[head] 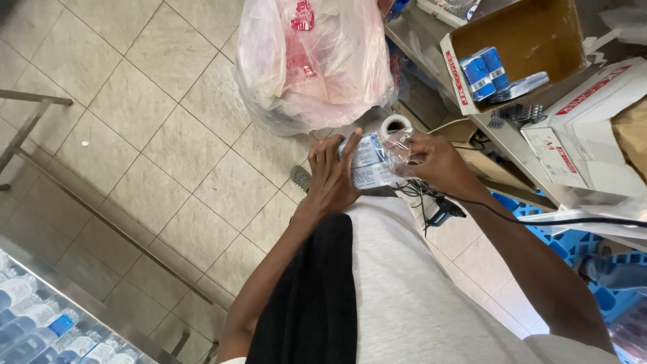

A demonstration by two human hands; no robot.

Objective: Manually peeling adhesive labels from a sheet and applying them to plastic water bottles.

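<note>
We held a small pack of what looked like little bottles, wrapped in clear film, in front of us at waist height, above the tiled floor. Our left hand was clamped on its near side, fingers spread up over the top and thumb across the label. Our right hand gripped the far end, where the loose film bunched up and crinkled between the fingers. The two hands were close together, both shut on the pack.

Just past it, on the floor, stood a roll of tape, and beyond that a large pink plastic bag, full and slumped. To the right ran a cluttered shelf with an open carton holding blue packets, and beside it a white box. A black cable trailed under our right forearm. At the lower left, bottles lay under a glass top.

We judged the film to be the weak point: it was slack at the right end, so a pull there could tear it or let a bottle slide out and drop to the tiles. The film also looked slippery, and a relaxed left grip could let the pack twist. The cable near our right arm could snag on a wide movement.
</note>
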